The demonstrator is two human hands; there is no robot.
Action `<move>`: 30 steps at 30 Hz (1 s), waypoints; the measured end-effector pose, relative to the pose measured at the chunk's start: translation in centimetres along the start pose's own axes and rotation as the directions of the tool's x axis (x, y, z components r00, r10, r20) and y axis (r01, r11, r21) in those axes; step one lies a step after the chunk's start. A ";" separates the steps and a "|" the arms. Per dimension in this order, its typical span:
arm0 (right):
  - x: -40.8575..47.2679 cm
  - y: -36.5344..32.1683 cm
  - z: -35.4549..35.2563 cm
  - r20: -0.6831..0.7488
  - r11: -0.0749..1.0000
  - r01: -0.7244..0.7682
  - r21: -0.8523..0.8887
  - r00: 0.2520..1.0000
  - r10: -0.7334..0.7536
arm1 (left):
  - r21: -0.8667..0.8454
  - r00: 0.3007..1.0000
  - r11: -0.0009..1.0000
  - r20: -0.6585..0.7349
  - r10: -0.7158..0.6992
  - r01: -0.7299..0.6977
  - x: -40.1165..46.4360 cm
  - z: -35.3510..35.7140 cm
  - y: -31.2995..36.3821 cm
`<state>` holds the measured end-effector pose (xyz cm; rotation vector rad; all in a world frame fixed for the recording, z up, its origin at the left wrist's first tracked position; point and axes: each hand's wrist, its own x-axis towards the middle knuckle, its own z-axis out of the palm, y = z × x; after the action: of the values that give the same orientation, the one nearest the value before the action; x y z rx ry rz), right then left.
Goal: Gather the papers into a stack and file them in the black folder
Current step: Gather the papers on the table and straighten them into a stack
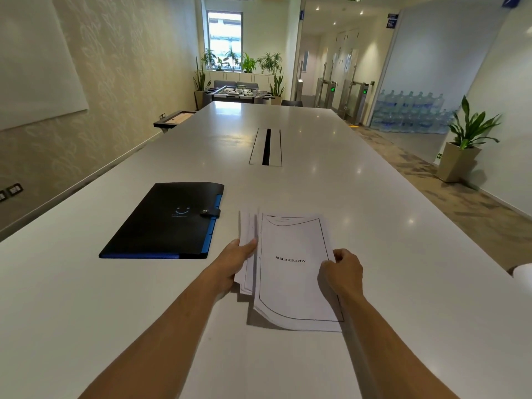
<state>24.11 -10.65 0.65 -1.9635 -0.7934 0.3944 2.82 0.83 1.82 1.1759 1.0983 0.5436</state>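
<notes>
A loose stack of white papers (290,272) lies on the white table (374,226) in front of me; the top sheet reads "BIBLIOGRAPHY" inside a thin black border. Several sheets fan out at the stack's left side. My left hand (236,257) grips that left edge, thumb on top. My right hand (342,269) pinches the right edge of the top sheets. The black folder (164,223) lies flat to the left of the papers. It is closed by a snap strap, with blue dividers showing along its right and near edges.
A cable slot (266,146) is set into the table's middle, beyond the papers. A white object (522,276) shows at the right table edge. A potted plant (460,151) stands on the floor to the right. A foosball table (239,93) stands at the far end.
</notes>
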 end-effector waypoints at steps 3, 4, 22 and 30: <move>-0.4 0.0 0.2 -0.048 1.000 0.002 -0.007 0.999 -0.003 | 0.025 0.999 0.999 -0.015 -0.040 0.041 0.0 0.3 0.4; -0.4 -0.1 0.2 -0.061 1.000 0.003 -0.008 0.998 -0.004 | 0.054 0.999 0.998 -0.025 -0.037 0.038 0.0 0.3 0.5; 0.8 -1.2 -2.7 0.330 0.850 -0.169 0.498 0.944 -0.006 | 0.076 0.943 0.940 0.039 0.331 -0.333 -1.1 -2.0 0.4; 0.8 -6.3 -4.8 0.064 0.783 0.268 0.561 0.929 -0.363 | 0.152 0.829 0.816 0.049 0.557 -0.557 -3.2 -2.0 4.9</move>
<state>25.10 -11.10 8.52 -1.2441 -0.9773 0.5222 0.67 0.78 7.55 1.6565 0.7901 0.9176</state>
